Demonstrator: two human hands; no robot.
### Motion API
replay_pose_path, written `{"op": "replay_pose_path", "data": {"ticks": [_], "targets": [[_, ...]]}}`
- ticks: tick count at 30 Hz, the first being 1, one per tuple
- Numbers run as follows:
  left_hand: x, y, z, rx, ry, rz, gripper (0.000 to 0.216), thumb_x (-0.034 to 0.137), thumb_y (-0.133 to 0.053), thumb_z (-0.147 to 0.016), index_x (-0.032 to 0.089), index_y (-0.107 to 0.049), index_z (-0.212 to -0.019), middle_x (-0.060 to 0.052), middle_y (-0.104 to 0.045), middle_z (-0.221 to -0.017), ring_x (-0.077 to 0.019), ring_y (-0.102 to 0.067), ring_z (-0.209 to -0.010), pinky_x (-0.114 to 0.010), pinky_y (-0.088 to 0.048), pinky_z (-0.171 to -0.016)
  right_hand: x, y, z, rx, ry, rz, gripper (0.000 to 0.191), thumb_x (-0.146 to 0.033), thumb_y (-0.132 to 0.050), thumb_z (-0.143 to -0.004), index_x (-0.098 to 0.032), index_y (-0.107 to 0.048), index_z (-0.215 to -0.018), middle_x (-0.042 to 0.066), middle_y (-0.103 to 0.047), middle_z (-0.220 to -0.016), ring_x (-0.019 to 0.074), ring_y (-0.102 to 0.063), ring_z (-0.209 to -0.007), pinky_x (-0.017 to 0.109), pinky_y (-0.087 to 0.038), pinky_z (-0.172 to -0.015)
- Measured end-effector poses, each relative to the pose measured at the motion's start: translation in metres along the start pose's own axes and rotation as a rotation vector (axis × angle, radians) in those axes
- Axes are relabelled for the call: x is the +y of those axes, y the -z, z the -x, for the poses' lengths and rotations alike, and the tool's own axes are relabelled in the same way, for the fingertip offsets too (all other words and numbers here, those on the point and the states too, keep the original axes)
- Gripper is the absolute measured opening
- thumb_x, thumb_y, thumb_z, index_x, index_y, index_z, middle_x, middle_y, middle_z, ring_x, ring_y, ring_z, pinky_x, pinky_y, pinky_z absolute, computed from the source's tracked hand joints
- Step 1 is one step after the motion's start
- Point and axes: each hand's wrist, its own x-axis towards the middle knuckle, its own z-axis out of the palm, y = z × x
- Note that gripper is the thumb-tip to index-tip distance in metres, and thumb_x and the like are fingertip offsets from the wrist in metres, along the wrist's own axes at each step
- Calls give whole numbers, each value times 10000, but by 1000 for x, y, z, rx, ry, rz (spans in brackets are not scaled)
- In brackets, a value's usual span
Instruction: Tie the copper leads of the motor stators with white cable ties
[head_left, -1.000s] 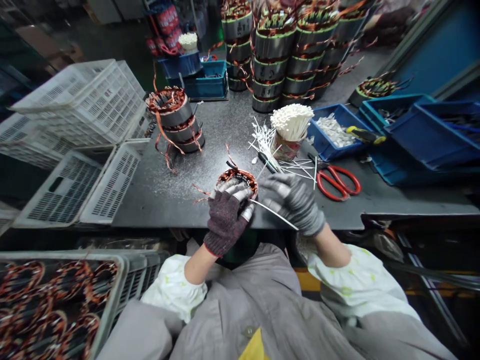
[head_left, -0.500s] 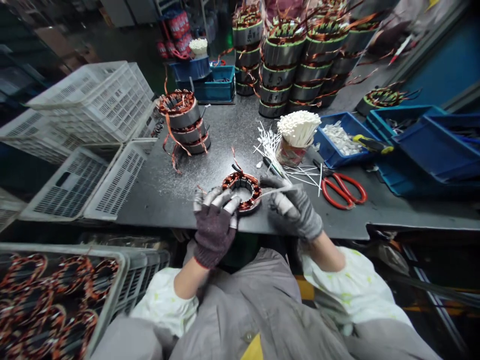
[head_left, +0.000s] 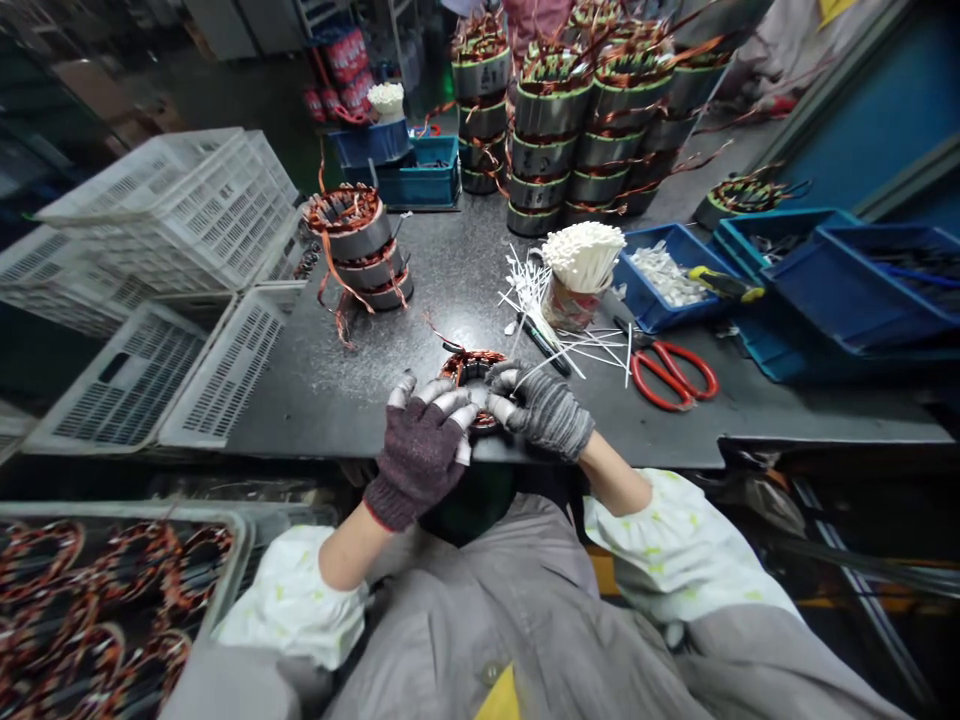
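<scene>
Head view: looks down on both gloved hands, close together near the front edge of the tabletop.
Ring: lies on the tabletop near the middle of the front edge, hole up, partly hidden by both hands. Likely kept this close for easy reach and a good look.
Left hand: reaches to the ring's left front side, with fingers spread and a little bent. Maybe there to stop any sliding. Too covered to say whether gripping or only touching.
Right hand: bent in at the ring's right side, with finger and thumb seemingly pinched on a white tie. Probably pinched for good aim.
Cup: stands behind the right hand, packed with upright ties. Perhaps packed so for quick picking.
Loose ties: strewn around the foot of the cup.
Cutters: lie right of the right hand, well apart, with red handles toward the front right corner. Handy for grabbing, by the look.
Small bin: holds white bits, behind the cutters.
Short stack: stands near the left edge, likely to leave working room.
Tall stacks: stand toward the back edge, maybe piled to save space.
Crate: sits below the front left corner, filled with more rings.
</scene>
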Motion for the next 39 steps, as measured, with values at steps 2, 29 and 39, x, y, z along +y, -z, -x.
{"op": "replay_pose_path", "data": {"ticks": [2, 29, 39], "targets": [[7, -2, 5, -39, 72, -29, 395, 201, -616, -855, 284, -710, -1230, -91, -731, -1293, -320, -628, -1231, -580, -392, -1118, 0, -2, 1, 25, -4, 15, 130, -299, -626, -880, -206, -700, -828, 75, -733, -1030, 202, -675, -897, 356, -538, -847], [9, -21, -10, 185, -59, 16, 190, 202, -592, -984, 205, -665, -1159, -84, -779, -1119, -249, -710, -1109, -498, -442, -1137, 49, 98, -42, 771, -44, -235, 261, -454, -652, -927, -216, -741, -983, 38, -744, -892, 175, -691, -776, 360, -602, -780], [5, -11, 0, -55, 47, 87, 342, 215, -479, -1023, 210, -669, -1308, -98, -741, -1272, -294, -599, -1334, -580, -321, -1234, -25, 2, 111, 93, 333, -192, 345, -315, -387, -1097, -220, -715, -1052, 96, -778, -1103, 188, -728, -1019, 354, -593, -925]]}}
